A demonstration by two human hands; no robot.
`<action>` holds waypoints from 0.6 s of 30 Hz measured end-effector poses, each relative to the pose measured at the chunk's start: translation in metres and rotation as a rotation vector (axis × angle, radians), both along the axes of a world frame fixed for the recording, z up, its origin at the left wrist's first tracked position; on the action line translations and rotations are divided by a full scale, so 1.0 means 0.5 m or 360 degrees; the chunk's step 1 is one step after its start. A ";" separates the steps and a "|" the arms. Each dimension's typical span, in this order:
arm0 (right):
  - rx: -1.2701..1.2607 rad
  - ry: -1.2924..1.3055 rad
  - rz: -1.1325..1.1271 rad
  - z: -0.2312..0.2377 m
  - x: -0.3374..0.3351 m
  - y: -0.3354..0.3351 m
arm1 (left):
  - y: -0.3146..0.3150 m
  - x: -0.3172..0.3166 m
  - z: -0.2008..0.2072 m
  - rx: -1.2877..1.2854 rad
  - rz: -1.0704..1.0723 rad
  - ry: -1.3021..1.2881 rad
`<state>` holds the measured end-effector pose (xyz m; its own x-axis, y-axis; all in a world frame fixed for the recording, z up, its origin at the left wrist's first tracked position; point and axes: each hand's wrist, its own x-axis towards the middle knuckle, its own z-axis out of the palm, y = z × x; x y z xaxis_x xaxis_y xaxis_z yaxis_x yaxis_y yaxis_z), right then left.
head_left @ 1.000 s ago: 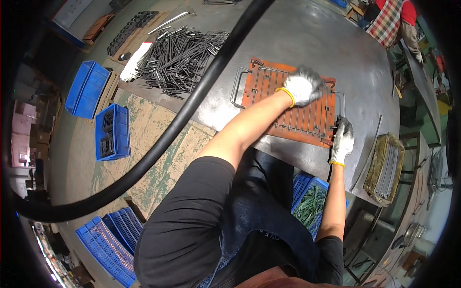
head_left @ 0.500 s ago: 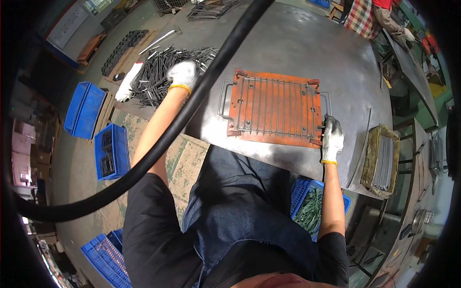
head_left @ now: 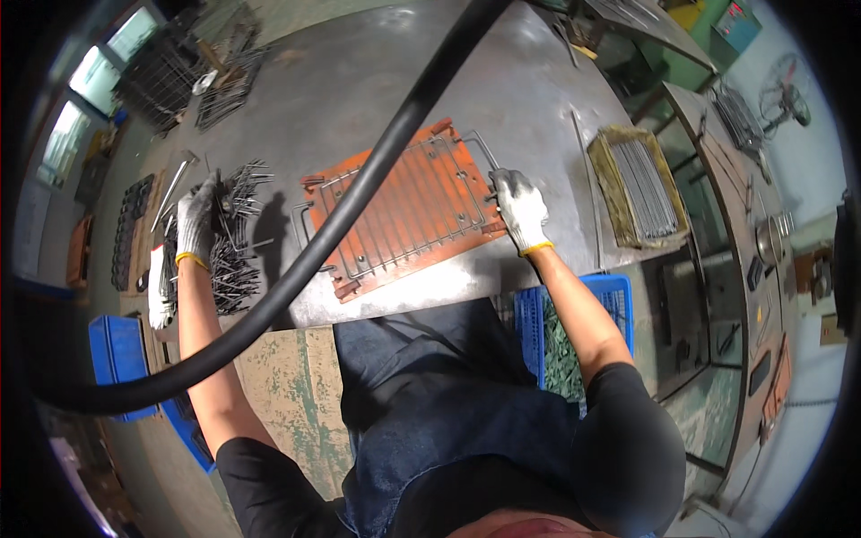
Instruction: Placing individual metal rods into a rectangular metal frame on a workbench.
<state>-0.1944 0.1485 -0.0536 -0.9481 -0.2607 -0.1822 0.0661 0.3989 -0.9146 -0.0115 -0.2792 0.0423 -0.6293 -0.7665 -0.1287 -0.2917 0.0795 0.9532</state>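
Left hand (head_left: 195, 222) at dark metal rods (head_left: 236, 273)

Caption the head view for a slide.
Gloved left hand at a rod pile, right hand beside an orange plate bearing a wire grid.

The left hand (head_left: 195, 224) touches rods (head_left: 237, 280), the right hand (head_left: 522, 204) a handle (head_left: 484, 150).

Readable lettering — none in view
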 end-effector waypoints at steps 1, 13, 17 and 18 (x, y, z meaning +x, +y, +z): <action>0.0006 -0.0010 -0.0044 -0.022 -0.005 0.018 | 0.029 -0.028 0.004 0.0459 -0.0054 0.0375; 0.0343 0.0763 0.0454 -0.002 0.076 0.073 | 0.475 -0.224 -0.113 0.1287 -0.0755 0.0575; -0.0356 0.0109 0.0578 -0.030 0.149 0.034 | 0.514 -0.255 -0.130 0.1244 -0.0707 0.0478; -0.0641 0.0036 0.0355 -0.036 0.156 0.023 | 0.519 -0.259 -0.146 0.1222 -0.0688 0.0461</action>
<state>-0.1161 0.1600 -0.0718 -0.8634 -0.5045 -0.0044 -0.0027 0.0134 -0.9999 -0.1407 -0.0196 -0.0309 -0.9273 -0.2275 -0.2972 -0.1262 -0.5576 0.8204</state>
